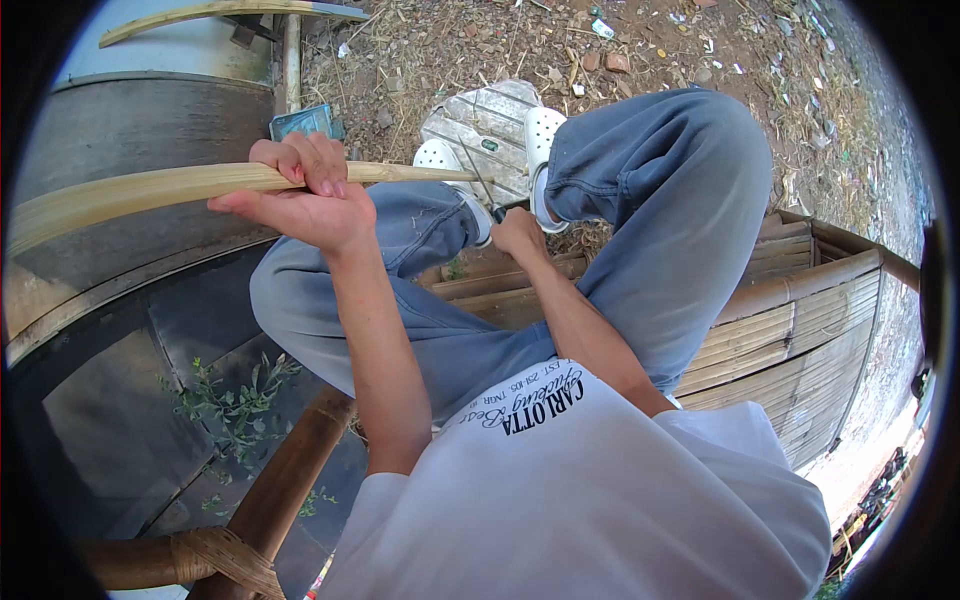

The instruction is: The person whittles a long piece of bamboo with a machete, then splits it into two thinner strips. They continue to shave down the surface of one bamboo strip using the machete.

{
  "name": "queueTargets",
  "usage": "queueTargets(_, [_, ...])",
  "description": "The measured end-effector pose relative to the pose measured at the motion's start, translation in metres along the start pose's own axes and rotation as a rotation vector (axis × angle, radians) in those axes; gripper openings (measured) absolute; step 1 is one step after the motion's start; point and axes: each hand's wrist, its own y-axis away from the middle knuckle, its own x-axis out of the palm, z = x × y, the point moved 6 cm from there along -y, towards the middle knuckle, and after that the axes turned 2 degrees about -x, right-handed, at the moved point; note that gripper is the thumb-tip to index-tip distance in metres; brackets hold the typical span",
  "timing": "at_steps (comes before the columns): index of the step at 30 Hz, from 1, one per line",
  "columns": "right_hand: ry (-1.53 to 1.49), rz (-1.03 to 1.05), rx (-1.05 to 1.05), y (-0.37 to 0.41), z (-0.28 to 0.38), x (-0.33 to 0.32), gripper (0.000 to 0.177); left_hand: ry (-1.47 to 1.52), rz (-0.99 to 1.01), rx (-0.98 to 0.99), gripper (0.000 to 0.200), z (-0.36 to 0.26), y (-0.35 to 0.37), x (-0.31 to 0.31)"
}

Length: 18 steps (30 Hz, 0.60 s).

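A long pale bamboo strip (150, 198) runs from the left edge to between my knees, narrowing toward its right end. My left hand (315, 190), palm turned up, has its fingers curled over the strip and its thumb stretched along the near side. Low between my shins, my right hand (520, 236) is closed round the dark handle of a knife. The thin knife blade (477, 168) points up and away, crossing the strip's narrow end in this view.
I sit on a bamboo bench (800, 300). My white clogs (541, 135) rest on a worn, slotted slab (490, 105). A blue container (300, 122) stands left of my feet. Another curved strip (220, 10) lies at upper left. Bamboo poles (290, 480) and a plant (235, 400) are lower left.
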Motion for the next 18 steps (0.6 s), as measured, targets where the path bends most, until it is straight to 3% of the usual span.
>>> queueTargets(3, [-0.078, -0.122, -0.135, 0.041, 0.051, -0.028, 0.023, 0.040, 0.050, -0.021, 0.071, 0.002, -0.001, -0.001])
queueTargets(4, [-0.137, -0.137, -0.272, 0.043, 0.068, -0.027, 0.024, 0.037, 0.040, -0.022, 0.071, 0.003, -0.001, -0.003])
queueTargets(6, [-0.116, -0.112, -0.265, 0.047, 0.068, -0.022, 0.025, 0.052, 0.141, -0.048, 0.071, 0.004, -0.001, 0.005])
queueTargets(9, [-0.018, -0.129, -0.221, 0.022, 0.040, -0.013, 0.026, 0.125, 0.110, -0.029, 0.072, 0.001, -0.009, -0.010])
queueTargets(11, [-0.008, -0.048, -0.083, 0.017, 0.020, -0.004, 0.027, 0.129, 0.119, -0.037, 0.072, 0.000, -0.010, -0.015])
queueTargets(13, [-0.062, -0.017, -0.123, 0.043, 0.058, -0.017, 0.027, 0.126, 0.121, -0.049, 0.072, 0.000, -0.011, -0.017])
queueTargets(15, [-0.128, -0.082, -0.323, 0.056, 0.080, -0.020, 0.027, 0.117, 0.216, -0.072, 0.072, 0.000, -0.006, -0.004])
queueTargets(18, [-0.026, -0.155, -0.205, 0.005, 0.011, 0.006, 0.026, 0.143, 0.148, -0.058, 0.072, 0.001, -0.012, -0.021])
